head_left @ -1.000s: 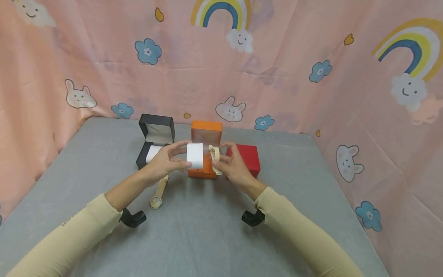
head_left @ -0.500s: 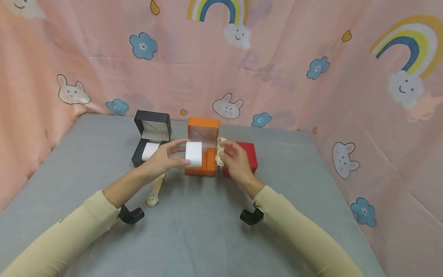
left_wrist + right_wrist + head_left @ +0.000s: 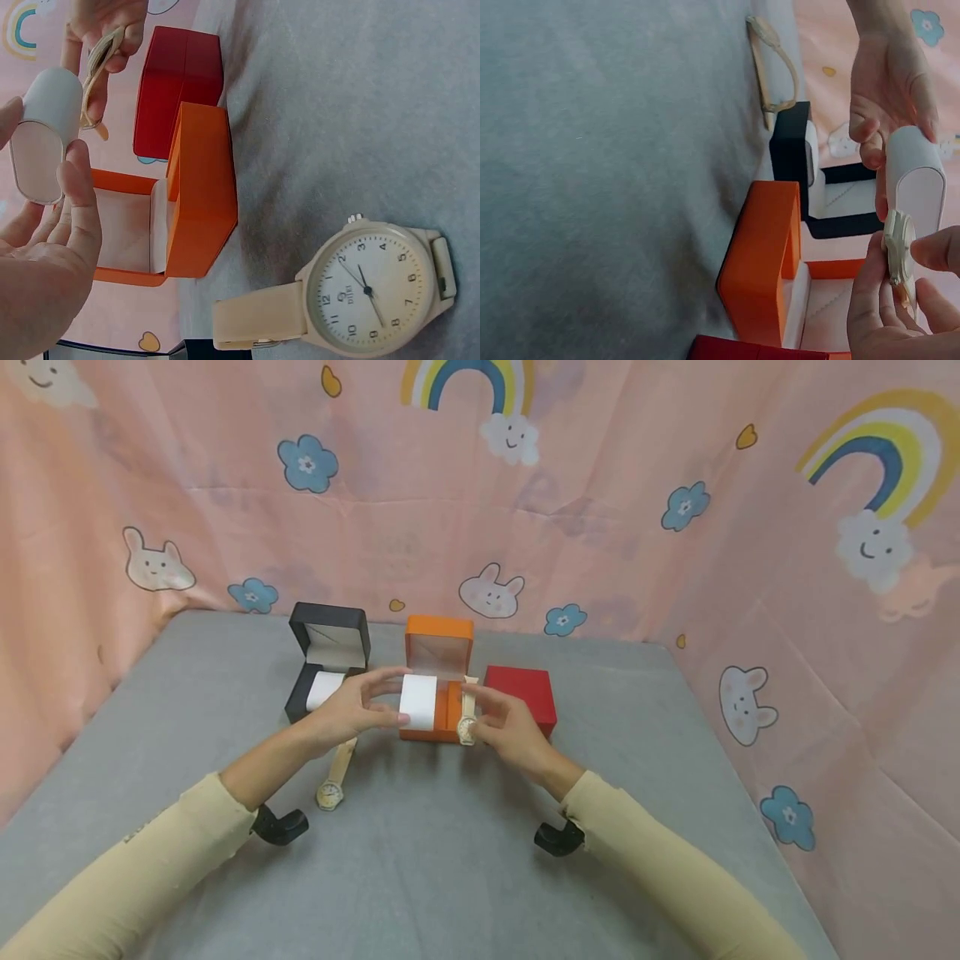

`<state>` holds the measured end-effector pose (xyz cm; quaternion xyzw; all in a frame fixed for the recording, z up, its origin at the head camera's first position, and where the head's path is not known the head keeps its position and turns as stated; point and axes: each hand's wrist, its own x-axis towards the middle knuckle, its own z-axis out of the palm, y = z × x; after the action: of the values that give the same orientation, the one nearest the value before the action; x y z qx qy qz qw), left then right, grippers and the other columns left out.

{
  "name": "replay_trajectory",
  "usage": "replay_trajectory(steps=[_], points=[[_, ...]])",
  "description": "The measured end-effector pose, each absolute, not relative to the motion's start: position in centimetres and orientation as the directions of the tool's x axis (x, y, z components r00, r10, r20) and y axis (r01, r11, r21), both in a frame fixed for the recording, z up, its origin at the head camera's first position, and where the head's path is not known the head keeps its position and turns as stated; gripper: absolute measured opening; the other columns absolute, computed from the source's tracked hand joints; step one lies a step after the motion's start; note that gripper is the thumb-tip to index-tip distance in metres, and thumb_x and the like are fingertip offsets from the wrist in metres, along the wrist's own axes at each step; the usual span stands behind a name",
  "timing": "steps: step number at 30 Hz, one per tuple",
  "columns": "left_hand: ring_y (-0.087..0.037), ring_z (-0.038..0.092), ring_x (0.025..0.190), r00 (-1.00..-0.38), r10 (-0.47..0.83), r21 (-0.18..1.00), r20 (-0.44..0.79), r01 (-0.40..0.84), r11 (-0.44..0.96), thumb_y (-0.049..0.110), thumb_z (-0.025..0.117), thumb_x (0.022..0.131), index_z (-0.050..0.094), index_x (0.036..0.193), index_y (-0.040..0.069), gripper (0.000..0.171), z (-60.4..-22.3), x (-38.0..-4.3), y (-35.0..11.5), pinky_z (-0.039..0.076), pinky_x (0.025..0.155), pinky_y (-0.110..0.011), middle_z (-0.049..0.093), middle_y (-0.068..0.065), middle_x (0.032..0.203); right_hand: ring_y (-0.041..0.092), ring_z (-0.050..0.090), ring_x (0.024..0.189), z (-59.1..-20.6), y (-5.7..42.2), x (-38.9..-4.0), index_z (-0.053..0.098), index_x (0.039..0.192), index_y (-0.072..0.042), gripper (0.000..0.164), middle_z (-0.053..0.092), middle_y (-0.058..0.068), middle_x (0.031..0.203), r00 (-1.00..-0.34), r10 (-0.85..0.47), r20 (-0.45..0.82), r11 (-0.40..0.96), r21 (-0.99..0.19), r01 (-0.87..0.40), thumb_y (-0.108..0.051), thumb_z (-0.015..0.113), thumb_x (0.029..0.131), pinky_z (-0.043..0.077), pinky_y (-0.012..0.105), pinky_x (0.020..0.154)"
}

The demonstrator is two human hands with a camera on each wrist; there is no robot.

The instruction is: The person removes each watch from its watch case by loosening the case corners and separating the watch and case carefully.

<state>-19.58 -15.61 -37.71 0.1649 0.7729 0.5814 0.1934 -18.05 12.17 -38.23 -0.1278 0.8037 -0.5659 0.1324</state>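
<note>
My left hand [image 3: 352, 703] pinches a white watch cushion [image 3: 417, 702] between thumb and fingers, raised in front of the open orange watch box [image 3: 439, 628]. Just right of the cushion, my right hand [image 3: 513, 727] holds a beige wristwatch [image 3: 467, 729] by thumb and fingers, its strap pointing up and its dial facing the head camera. In the right wrist view the watch case [image 3: 898, 244] overlaps the cushion's rounded end [image 3: 921, 195]. A second beige watch [image 3: 367, 289] lies on the grey cloth by my left forearm, dial up.
Left of the orange box stands an open black watch box [image 3: 330, 616] with a white cushion [image 3: 324, 688] inside. A closed red box [image 3: 525, 693] sits to the right, behind my right hand. A pink printed curtain [image 3: 420, 543] hangs behind the table.
My right hand moved the watch up and right, away from the cushion, then back left and down beside it, now with the dial forward. My left hand keeps holding the cushion with little movement.
</note>
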Motion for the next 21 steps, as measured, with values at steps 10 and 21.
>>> replay_trajectory(steps=[10, 21], points=[[-0.036, 0.062, 0.126, -0.865, 0.491, 0.961, -0.105, 0.04, 0.275, 0.018, 0.074, 0.092, 0.03, 0.159, 0.012, 0.08, -37.8, -19.3, -15.7, 0.053, 0.103, -0.046, 0.037, -0.022, 0.16, 0.016, 0.067, 0.082, -38.6, 13.1, -16.6, 0.04, 0.155, -0.009, 0.068, 0.041, 0.02, 0.157, -0.88, -0.472, -0.057, 0.306, -0.947, -0.102, 0.003, 0.063, 0.092, 0.058, 0.024, 0.076], [-0.029, 0.068, 0.116, -0.853, 0.513, 0.959, -0.094, 0.06, 0.276, 0.017, 0.074, 0.092, 0.033, 0.157, 0.009, 0.077, -37.8, -19.2, -15.8, 0.053, 0.098, -0.037, 0.039, -0.022, 0.159, 0.017, 0.073, 0.086, -40.5, 14.2, -15.3, 0.036, 0.155, -0.002, 0.07, 0.04, 0.023, 0.156, -0.847, -0.521, -0.101, 0.312, -0.947, -0.079, 0.005, 0.064, 0.092, 0.057, 0.019, 0.076]])
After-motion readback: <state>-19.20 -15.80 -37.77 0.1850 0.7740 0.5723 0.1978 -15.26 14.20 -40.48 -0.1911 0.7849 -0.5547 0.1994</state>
